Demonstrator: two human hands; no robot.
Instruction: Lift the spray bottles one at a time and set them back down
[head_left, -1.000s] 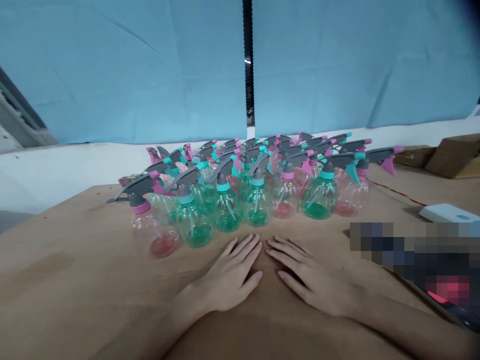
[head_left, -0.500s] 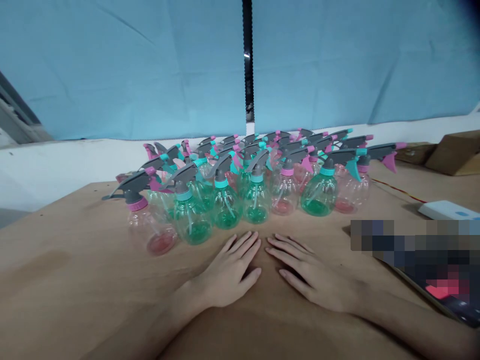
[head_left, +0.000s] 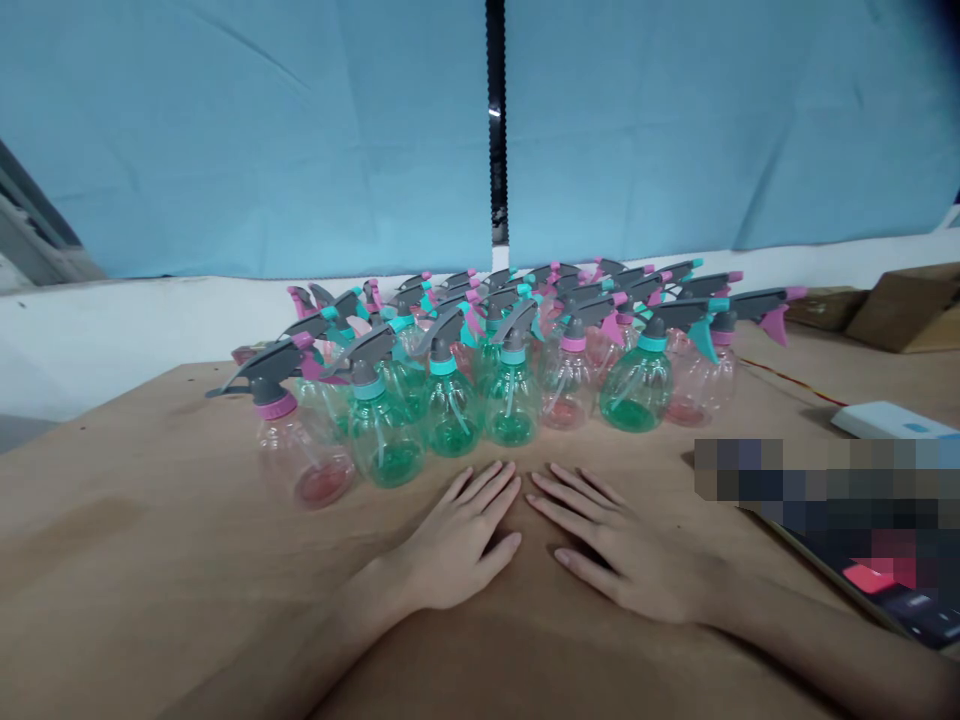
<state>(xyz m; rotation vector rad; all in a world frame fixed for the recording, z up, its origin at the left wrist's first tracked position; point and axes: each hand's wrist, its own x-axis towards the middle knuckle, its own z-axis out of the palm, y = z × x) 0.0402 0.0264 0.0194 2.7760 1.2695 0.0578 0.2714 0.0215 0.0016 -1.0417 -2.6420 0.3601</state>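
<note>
Pink-collared bottle (head_left: 300, 455) stands at the front row's left end, leftward and far of the left hand (head_left: 454, 550). Left hand lies flat on the table (head_left: 135, 600), fingers slightly spread, holding nothing. Green bottle (head_left: 512, 400), long axis upright, stands just beyond its fingertips, farther from the right hand (head_left: 626, 550), which lies flat, fingers spread, also unladen. Against earlier frames, the view shifts slightly; bottle arrangement unchanged.
</note>
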